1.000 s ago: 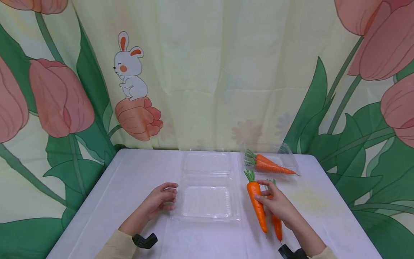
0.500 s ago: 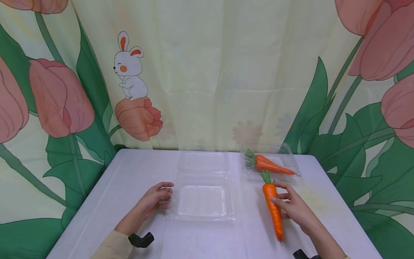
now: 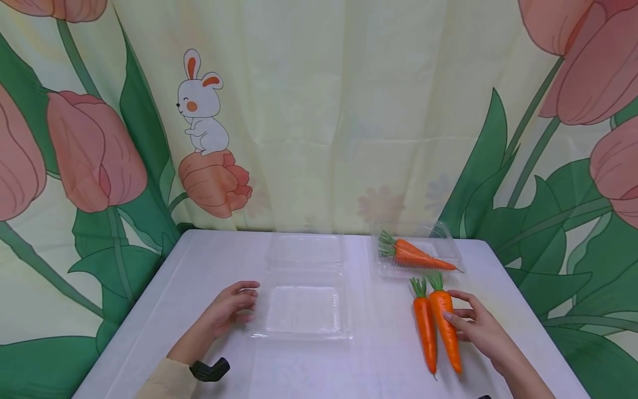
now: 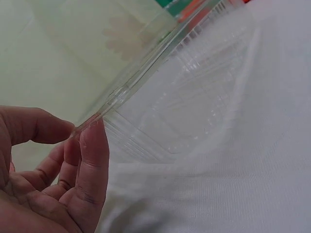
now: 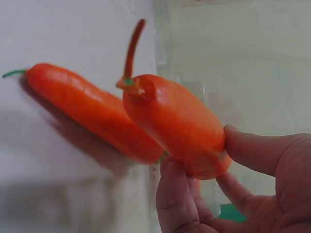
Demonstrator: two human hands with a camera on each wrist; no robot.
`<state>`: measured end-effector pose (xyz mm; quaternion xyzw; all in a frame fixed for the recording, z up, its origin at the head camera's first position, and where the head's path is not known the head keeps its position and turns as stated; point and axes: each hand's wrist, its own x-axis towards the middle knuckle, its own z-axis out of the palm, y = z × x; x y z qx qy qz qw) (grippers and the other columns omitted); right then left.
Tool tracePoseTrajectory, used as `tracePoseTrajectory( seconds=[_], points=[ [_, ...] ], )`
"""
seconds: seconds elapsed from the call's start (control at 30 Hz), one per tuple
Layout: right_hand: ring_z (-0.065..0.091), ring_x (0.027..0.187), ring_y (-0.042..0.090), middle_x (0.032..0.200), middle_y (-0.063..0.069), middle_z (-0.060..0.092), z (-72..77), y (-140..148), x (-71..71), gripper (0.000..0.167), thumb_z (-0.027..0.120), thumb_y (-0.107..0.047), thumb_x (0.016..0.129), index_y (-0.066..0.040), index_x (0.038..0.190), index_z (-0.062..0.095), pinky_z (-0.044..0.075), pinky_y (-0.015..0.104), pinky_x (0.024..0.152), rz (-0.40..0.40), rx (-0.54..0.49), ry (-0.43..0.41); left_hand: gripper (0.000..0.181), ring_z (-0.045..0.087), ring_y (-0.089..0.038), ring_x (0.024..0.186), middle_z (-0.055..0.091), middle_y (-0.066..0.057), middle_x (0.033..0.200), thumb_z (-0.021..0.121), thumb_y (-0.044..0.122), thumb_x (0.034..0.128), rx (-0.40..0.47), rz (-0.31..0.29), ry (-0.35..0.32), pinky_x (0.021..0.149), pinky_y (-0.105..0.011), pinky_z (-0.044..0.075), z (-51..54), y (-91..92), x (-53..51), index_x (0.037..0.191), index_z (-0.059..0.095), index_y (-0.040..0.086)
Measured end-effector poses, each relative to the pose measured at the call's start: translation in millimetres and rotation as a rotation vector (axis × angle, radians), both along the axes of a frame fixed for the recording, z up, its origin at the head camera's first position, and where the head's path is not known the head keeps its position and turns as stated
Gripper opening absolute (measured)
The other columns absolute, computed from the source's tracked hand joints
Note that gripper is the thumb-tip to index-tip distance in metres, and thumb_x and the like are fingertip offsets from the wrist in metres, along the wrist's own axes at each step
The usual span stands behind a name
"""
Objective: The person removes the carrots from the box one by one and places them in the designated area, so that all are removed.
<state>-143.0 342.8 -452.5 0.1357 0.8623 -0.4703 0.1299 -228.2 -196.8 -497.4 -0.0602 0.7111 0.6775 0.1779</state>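
Observation:
My left hand (image 3: 231, 308) pinches the left edge of a clear, opened plastic box (image 3: 304, 310); the left wrist view shows thumb and fingertips on its thin rim (image 4: 116, 99). On the right, my right hand (image 3: 480, 327) holds an orange carrot (image 3: 447, 327) between thumb and fingers, its green top pointing away from me. A second carrot (image 3: 425, 330) lies just left of it on the table. In the right wrist view the held carrot (image 5: 177, 121) is in front of the lying one (image 5: 82, 104).
A clear box (image 3: 381, 269) with carrots (image 3: 418, 256) in it stands at the back right of the white table (image 3: 379, 366). Behind the table hangs a curtain (image 3: 309, 111) with tulips and a rabbit. A black wrist device (image 3: 210, 370) is on the left wrist.
My right hand has moved the held carrot rightward, from the left of the lying carrot across to its right side. The opened box and my left hand have shifted a little left together.

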Motion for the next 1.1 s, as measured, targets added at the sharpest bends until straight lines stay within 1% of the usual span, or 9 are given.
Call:
tracePoseTrajectory(
  seconds=[0.17, 0.33, 0.43, 0.6, 0.8, 0.93, 1.1],
  points=[
    [0.066, 0.099, 0.02, 0.139, 0.039, 0.045, -4.6, 10.1, 3.0, 0.085, 0.064, -0.043, 0.101, -0.001, 0.158, 0.016, 0.062, 0.042, 0.088, -0.008, -0.007, -0.019, 0.048, 0.061, -0.019, 0.085, 0.06, -0.011, 0.112, 0.065, 0.013, 0.0974, -0.011, 0.036, -0.008, 0.07, -0.027, 0.06, 1.2, -3.7, 0.2, 0.142, 0.05, 0.003],
    [0.067, 0.094, 0.021, 0.135, 0.042, 0.046, -10.3, 16.6, 2.6, 0.082, 0.063, -0.038, 0.103, 0.003, 0.156, 0.016, 0.062, 0.042, 0.085, -0.006, -0.011, -0.025, 0.05, 0.059, -0.019, 0.085, 0.06, -0.009, 0.112, 0.064, 0.013, 0.0988, -0.009, 0.035, -0.006, 0.069, -0.026, 0.059, 3.0, -7.8, 0.8, 0.144, 0.047, 0.002],
    [0.068, 0.093, 0.022, 0.134, 0.042, 0.046, -14.5, 18.6, 1.0, 0.082, 0.063, -0.037, 0.103, 0.003, 0.156, 0.016, 0.062, 0.042, 0.085, -0.014, -0.018, -0.035, 0.049, 0.06, -0.019, 0.084, 0.061, -0.007, 0.11, 0.064, 0.014, 0.0989, -0.007, 0.05, -0.01, 0.068, -0.027, 0.059, 2.8, -9.8, 1.1, 0.144, 0.048, 0.002],
    [0.069, 0.092, 0.022, 0.134, 0.043, 0.046, -20.4, 20.7, -2.1, 0.084, 0.064, -0.037, 0.102, 0.004, 0.156, 0.014, 0.062, 0.041, 0.085, -0.027, -0.026, -0.05, 0.048, 0.06, -0.019, 0.083, 0.062, -0.006, 0.107, 0.065, 0.015, 0.0992, -0.017, 0.066, -0.01, 0.067, -0.027, 0.058, 1.6, -12.8, 0.3, 0.143, 0.049, 0.002],
    [0.07, 0.09, 0.022, 0.13, 0.042, 0.05, -25.3, 20.7, -5.4, 0.08, 0.063, -0.033, 0.103, 0.004, 0.155, 0.015, 0.062, 0.041, 0.084, -0.028, -0.038, -0.056, 0.048, 0.06, -0.018, 0.083, 0.062, -0.006, 0.107, 0.065, 0.014, 0.0988, -0.032, 0.094, -0.011, 0.068, -0.027, 0.059, 1.0, -17.3, 1.4, 0.143, 0.049, 0.003],
    [0.069, 0.089, 0.021, 0.13, 0.041, 0.051, -27.7, 20.0, -7.3, 0.079, 0.063, -0.032, 0.103, 0.004, 0.155, 0.015, 0.062, 0.04, 0.083, -0.028, -0.042, -0.065, 0.048, 0.06, -0.018, 0.083, 0.061, -0.005, 0.107, 0.064, 0.013, 0.0991, -0.039, 0.094, 0.0, 0.068, -0.026, 0.058, 2.4, -20.3, 2.8, 0.143, 0.048, 0.002],
    [0.069, 0.09, 0.021, 0.132, 0.043, 0.049, -30.2, 18.9, -8.7, 0.08, 0.064, -0.033, 0.103, 0.004, 0.155, 0.015, 0.063, 0.04, 0.082, -0.023, -0.021, -0.06, 0.048, 0.059, -0.018, 0.082, 0.061, -0.004, 0.105, 0.063, 0.014, 0.1001, -0.033, 0.102, 0.001, 0.065, -0.026, 0.056, 2.8, -24.1, 4.2, 0.144, 0.048, 0.001]
  ],
)
